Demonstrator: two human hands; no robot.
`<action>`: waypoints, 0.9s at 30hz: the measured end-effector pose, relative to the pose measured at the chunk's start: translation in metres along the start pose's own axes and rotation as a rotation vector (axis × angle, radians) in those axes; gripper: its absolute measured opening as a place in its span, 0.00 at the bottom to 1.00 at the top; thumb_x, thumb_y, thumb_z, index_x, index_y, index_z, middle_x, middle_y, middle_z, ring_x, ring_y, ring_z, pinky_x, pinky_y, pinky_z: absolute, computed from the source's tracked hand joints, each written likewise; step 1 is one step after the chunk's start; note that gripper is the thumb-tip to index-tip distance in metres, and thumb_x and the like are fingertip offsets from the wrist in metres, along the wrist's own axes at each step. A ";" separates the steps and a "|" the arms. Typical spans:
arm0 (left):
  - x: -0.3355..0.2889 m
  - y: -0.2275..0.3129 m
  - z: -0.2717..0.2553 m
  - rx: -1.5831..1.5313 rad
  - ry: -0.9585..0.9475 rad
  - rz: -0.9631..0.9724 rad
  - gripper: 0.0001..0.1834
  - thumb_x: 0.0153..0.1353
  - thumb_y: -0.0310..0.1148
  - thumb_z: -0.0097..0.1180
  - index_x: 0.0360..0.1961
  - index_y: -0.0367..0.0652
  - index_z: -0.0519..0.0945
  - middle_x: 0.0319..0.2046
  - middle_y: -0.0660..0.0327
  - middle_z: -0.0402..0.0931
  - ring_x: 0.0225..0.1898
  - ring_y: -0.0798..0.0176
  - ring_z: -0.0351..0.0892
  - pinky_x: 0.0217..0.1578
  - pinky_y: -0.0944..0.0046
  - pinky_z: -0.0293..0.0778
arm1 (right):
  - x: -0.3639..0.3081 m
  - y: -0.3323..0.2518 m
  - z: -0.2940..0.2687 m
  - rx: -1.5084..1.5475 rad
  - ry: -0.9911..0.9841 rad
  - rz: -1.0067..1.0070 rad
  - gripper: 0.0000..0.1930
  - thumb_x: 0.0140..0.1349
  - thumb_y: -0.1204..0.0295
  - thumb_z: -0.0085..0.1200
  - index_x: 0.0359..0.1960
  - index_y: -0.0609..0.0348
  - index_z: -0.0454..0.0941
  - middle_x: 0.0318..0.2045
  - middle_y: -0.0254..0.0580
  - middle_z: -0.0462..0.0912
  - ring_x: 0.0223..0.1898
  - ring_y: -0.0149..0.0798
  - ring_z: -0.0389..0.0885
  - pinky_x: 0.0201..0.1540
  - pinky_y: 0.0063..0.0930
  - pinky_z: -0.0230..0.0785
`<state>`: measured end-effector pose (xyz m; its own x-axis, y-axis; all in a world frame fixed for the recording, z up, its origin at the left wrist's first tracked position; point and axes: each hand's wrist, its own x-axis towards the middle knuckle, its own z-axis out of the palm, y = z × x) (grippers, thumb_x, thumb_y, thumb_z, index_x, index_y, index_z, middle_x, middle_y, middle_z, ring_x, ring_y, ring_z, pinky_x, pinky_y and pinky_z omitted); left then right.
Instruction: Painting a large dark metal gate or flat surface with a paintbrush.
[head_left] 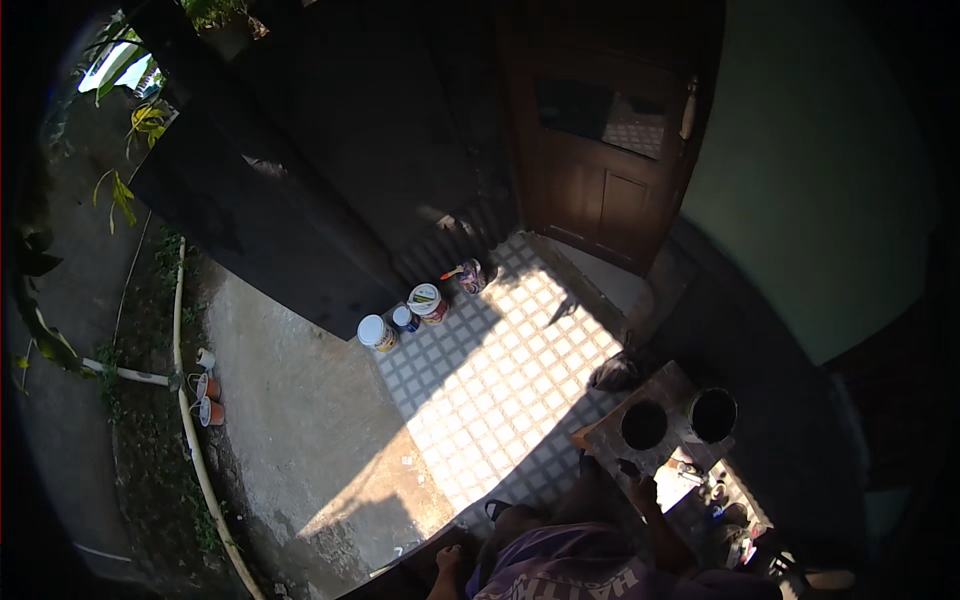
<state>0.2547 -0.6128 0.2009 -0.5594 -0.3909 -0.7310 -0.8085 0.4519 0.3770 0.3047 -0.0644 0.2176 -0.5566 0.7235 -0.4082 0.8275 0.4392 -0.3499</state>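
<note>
My right hand is at the near edge of a wooden bench, its fingers closed. Just beyond the fingers shows a small dark piece, too dim to name. On the bench stand two round dark pots, the left pot closer to my hand and the right pot with a paler rim. Their insides are too dark to read. Low in the view, my left hand is curled closed beside my knee, away from the bench. Whether anything lies in its fingers is hidden.
Paint buckets and smaller cans line the tiled floor's far left edge, by a dark wall. A dark bundle lies beside the bench. Assorted small items crowd its near right. Beyond are a brown door and, left, orange pots.
</note>
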 end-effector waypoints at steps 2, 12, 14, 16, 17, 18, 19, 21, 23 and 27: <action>0.022 0.019 0.002 0.166 -0.113 0.771 0.17 0.54 0.38 0.57 0.36 0.32 0.84 0.31 0.51 0.83 0.33 0.58 0.83 0.36 0.59 0.77 | 0.018 -0.013 -0.009 0.143 -0.023 -0.176 0.24 0.65 0.53 0.48 0.50 0.63 0.75 0.40 0.59 0.82 0.42 0.61 0.81 0.45 0.52 0.73; -0.014 0.210 0.258 0.450 -0.054 0.415 0.20 0.55 0.44 0.56 0.33 0.35 0.84 0.31 0.48 0.84 0.36 0.48 0.84 0.41 0.50 0.78 | 0.144 0.029 -0.006 0.033 0.081 -0.233 0.14 0.64 0.65 0.52 0.50 0.52 0.76 0.34 0.52 0.81 0.35 0.54 0.81 0.37 0.48 0.73; -0.008 0.224 0.319 -0.029 -0.348 0.285 0.17 0.60 0.33 0.54 0.47 0.32 0.79 0.36 0.49 0.84 0.36 0.56 0.85 0.37 0.60 0.79 | 0.167 0.018 0.003 0.044 0.079 -0.250 0.15 0.65 0.66 0.51 0.51 0.52 0.75 0.33 0.51 0.80 0.35 0.54 0.81 0.37 0.48 0.73; -0.023 0.241 0.382 -0.071 -0.533 0.303 0.18 0.64 0.30 0.50 0.51 0.29 0.76 0.40 0.48 0.83 0.39 0.58 0.85 0.37 0.65 0.78 | 0.179 0.021 0.009 0.010 0.019 -0.223 0.15 0.65 0.66 0.51 0.52 0.52 0.75 0.33 0.51 0.80 0.35 0.53 0.81 0.37 0.48 0.73; -0.011 0.248 0.400 0.034 -0.555 0.381 0.18 0.64 0.30 0.50 0.51 0.29 0.76 0.41 0.48 0.83 0.39 0.60 0.85 0.38 0.66 0.77 | 0.189 0.010 0.014 0.035 0.034 -0.256 0.16 0.65 0.66 0.51 0.54 0.52 0.74 0.33 0.50 0.80 0.34 0.53 0.81 0.36 0.47 0.73; -0.029 0.253 0.435 -0.083 -0.625 0.339 0.18 0.65 0.32 0.51 0.50 0.28 0.77 0.42 0.49 0.83 0.40 0.62 0.85 0.39 0.65 0.76 | 0.196 0.028 0.020 0.022 0.054 -0.265 0.17 0.65 0.67 0.50 0.55 0.52 0.74 0.33 0.50 0.80 0.34 0.53 0.81 0.36 0.46 0.73; -0.029 0.260 0.455 -0.014 -0.587 0.408 0.18 0.64 0.32 0.52 0.50 0.29 0.77 0.42 0.49 0.83 0.41 0.61 0.85 0.40 0.64 0.76 | 0.196 0.032 0.027 0.021 0.033 -0.263 0.17 0.65 0.67 0.50 0.55 0.52 0.74 0.33 0.50 0.80 0.34 0.53 0.81 0.36 0.46 0.73; -0.030 0.276 0.487 0.053 -0.557 0.456 0.17 0.63 0.31 0.52 0.49 0.30 0.78 0.41 0.49 0.83 0.42 0.59 0.84 0.41 0.63 0.76 | 0.196 0.048 0.037 -0.066 0.003 -0.273 0.19 0.65 0.68 0.50 0.58 0.50 0.72 0.33 0.48 0.80 0.32 0.50 0.81 0.34 0.44 0.74; -0.038 0.287 0.511 0.109 -0.438 0.765 0.16 0.62 0.30 0.53 0.49 0.33 0.79 0.41 0.48 0.83 0.44 0.54 0.84 0.44 0.61 0.76 | 0.175 0.068 0.041 -0.151 -0.027 -0.289 0.20 0.65 0.68 0.50 0.59 0.49 0.71 0.32 0.48 0.79 0.31 0.48 0.81 0.33 0.44 0.74; 0.001 0.291 0.513 0.487 -0.276 1.143 0.15 0.60 0.28 0.52 0.47 0.36 0.81 0.41 0.47 0.82 0.46 0.52 0.83 0.46 0.60 0.76 | 0.129 0.055 0.040 -0.264 -0.151 -0.215 0.22 0.64 0.68 0.51 0.61 0.47 0.70 0.31 0.46 0.79 0.28 0.44 0.81 0.28 0.43 0.73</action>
<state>0.1129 -0.0705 0.0183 -0.7863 0.5674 -0.2445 0.2906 0.6889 0.6640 0.2756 0.0314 0.1120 -0.7084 0.5215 -0.4755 0.6697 0.7094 -0.2197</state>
